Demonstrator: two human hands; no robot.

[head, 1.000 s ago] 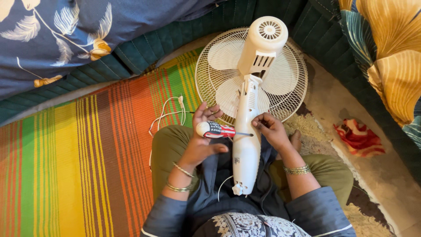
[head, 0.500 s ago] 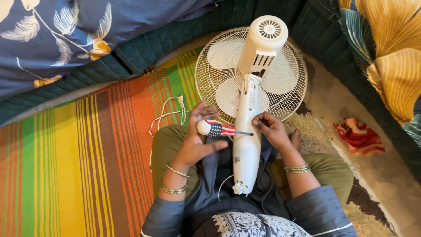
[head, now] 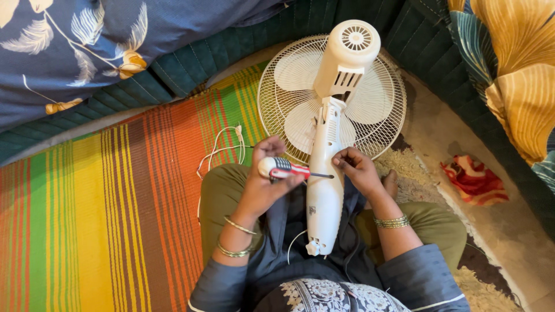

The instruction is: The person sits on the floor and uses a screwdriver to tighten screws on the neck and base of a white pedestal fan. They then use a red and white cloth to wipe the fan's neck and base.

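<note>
A white pedestal fan (head: pixel 332 104) lies face down on the floor, its stem (head: pixel 325 196) resting across my lap. My left hand (head: pixel 263 182) grips a screwdriver (head: pixel 289 169) with a red, white and dark handle, its shaft pointing right at the stem. My right hand (head: pixel 357 169) rests against the stem's right side, fingers curled near the screwdriver tip. Whether those fingers pinch anything is hidden.
A striped multicolour mat (head: pixel 104 214) covers the floor at left. The fan's white cord (head: pixel 222 151) lies on it. A dark green quilted cushion edge (head: pixel 173 69) and blue floral fabric (head: pixel 87 40) run along the back. A red cloth (head: pixel 475 180) lies at right.
My left hand has shifted the screwdriver slightly, keeping its tip at the stem. The fan and my right hand have stayed almost still.
</note>
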